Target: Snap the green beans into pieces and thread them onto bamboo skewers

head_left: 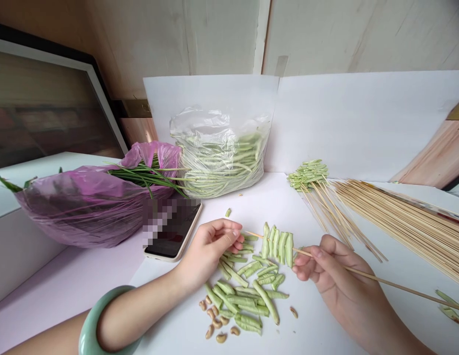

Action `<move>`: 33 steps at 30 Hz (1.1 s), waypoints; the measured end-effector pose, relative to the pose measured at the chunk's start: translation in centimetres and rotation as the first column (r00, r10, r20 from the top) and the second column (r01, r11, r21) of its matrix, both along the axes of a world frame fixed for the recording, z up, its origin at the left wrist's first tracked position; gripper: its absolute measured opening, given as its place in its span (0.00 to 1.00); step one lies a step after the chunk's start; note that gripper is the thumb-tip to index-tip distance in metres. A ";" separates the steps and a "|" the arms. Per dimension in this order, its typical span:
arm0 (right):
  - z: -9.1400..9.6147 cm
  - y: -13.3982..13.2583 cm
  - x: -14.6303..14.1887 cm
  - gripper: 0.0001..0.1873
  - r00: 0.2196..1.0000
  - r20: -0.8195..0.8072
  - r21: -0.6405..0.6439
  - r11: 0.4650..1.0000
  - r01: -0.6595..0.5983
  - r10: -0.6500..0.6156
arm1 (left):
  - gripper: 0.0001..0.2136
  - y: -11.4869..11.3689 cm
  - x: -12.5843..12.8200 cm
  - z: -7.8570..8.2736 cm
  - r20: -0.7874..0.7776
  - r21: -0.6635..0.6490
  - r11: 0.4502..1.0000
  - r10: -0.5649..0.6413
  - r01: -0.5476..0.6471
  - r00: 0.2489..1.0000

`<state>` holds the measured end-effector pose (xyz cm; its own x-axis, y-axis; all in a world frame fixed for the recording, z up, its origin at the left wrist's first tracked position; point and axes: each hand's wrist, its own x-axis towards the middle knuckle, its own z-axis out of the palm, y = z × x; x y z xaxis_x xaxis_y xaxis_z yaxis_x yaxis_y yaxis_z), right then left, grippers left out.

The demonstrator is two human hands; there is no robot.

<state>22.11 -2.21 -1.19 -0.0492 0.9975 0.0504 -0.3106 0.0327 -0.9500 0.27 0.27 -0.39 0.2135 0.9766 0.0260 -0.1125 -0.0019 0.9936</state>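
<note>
My right hand (pixel 331 278) pinches a thin bamboo skewer (pixel 392 283) that runs from lower right to upper left. Several green bean pieces (pixel 277 244) are threaded side by side on it, just left of my fingers. My left hand (pixel 210 251), with a green jade bangle (pixel 99 320) on the wrist, is closed in a pinch beside the skewer's pointed tip, with something small and green in its fingers. Below both hands lies a loose pile of cut bean pieces (pixel 246 296) on the white sheet.
A phone (pixel 173 231) lies left of my left hand. Behind stand a clear bag of long beans (pixel 222 155) and a purple bag of chives (pixel 92 202). Finished bean skewers (pixel 312 177) and a bundle of bare skewers (pixel 406 222) lie at right. Small tan bits (pixel 216 325) sit near the pile.
</note>
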 end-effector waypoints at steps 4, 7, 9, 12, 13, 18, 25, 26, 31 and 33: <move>0.4 0.3 0.4 0.16 0.983 0.003 0.032 0.983 0.183 -0.183 | 0.13 -0.1 -0.5 0.3 -0.563 0.308 0.929 0.004 0.205 0.827; 0.6 0.4 0.6 0.14 0.974 -0.001 0.023 0.973 0.228 -0.228 | 0.08 -0.5 -0.6 0.6 -0.783 0.383 0.849 0.088 0.365 0.616; 0.6 0.4 0.7 0.14 0.977 -0.003 0.015 0.977 0.215 -0.215 | 0.07 -0.6 -0.6 0.6 -0.845 0.365 0.839 0.117 0.404 0.522; 0.6 0.3 0.9 0.15 0.979 0.001 0.014 0.979 0.203 -0.203 | 0.07 -0.6 -0.7 0.6 -0.875 0.351 0.843 0.140 0.407 0.463; 0.6 0.2 0.9 0.15 0.980 0.005 0.016 0.980 0.200 -0.200 | 0.08 -0.5 -0.7 0.5 -0.874 0.357 0.844 0.151 0.401 0.461; 0.4 0.1 0.7 0.15 0.985 0.016 0.022 0.985 0.170 -0.170 | 0.11 -0.2 -0.9 0.1 -0.853 0.406 0.831 0.195 0.381 0.484; 0.5 0.1 0.5 0.16 0.989 0.025 0.021 0.989 0.146 -0.147 | 0.10 -0.2 -0.8 0.1 -0.851 0.373 0.834 0.132 0.408 0.508; 0.5 0.1 0.5 0.16 0.989 0.029 0.022 0.989 0.147 -0.147 | 0.10 -0.2 -0.8 0.1 -0.850 0.366 0.837 0.123 0.407 0.513; 0.5 0.2 0.5 0.16 0.991 0.045 0.028 0.992 0.124 -0.126 | 0.16 0.0 -0.7 0.1 -0.877 0.337 0.847 0.124 0.410 0.465; 0.5 0.2 0.5 0.16 0.992 0.042 0.025 0.992 0.120 -0.121 | 0.16 0.0 -0.7 0.1 -0.888 0.325 0.849 0.122 0.417 0.443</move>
<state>22.57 -2.03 -0.71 0.0689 0.9949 0.0735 -0.2621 0.0891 -0.9609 -0.43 0.25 -0.29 0.5224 0.8418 0.1364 0.7378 -0.5263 0.4227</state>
